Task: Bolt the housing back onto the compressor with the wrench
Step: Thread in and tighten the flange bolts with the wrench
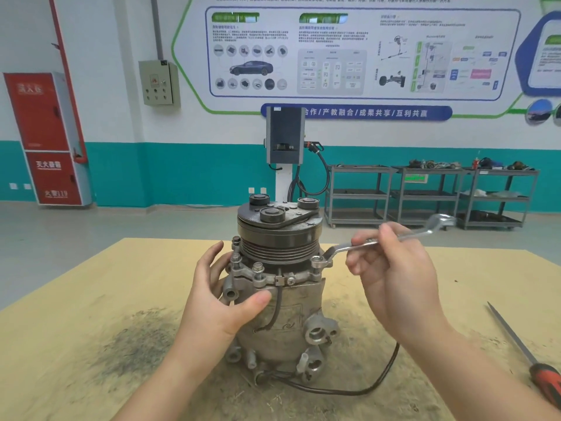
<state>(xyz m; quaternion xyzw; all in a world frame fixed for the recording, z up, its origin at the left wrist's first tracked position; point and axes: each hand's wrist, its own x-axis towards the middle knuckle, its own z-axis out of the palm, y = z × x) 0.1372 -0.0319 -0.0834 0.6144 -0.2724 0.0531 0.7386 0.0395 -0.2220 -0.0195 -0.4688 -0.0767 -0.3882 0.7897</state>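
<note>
- Head view looks down on a compressor [282, 302] standing upright in the middle of a tan wooden table [76, 299], pulley end up.
- A dark grooved pulley [277, 238] with a clutch plate on top crowns the unit; just below it sits the grey housing [267, 276], with bolts standing up around its flange.
- The right hand [394, 275], on the right of the compressor, has its fingers curled round the shaft of a silver wrench [382, 240], gripping it near mid-length.
- The wrench's near ring end sits over a bolt [317, 261] on the right side of the housing flange; its shaft slants up and to the right, with the far ring end in the air beyond the hand.
- The left hand [221, 299] is spread wide against the left side of the compressor body, thumb pressed across the front just under the flange and fingers reaching round the far left side.
- A black cable [364, 387] runs from the base of the compressor and loops across the table toward the right.
- A screwdriver [528, 357] with a red and black handle lies near the right edge of the table, well apart from the compressor.
- A dark smudge of grime marks the table to the left of the compressor.
- Grey shelf carts [425, 196] stand by the far wall on the right.
</note>
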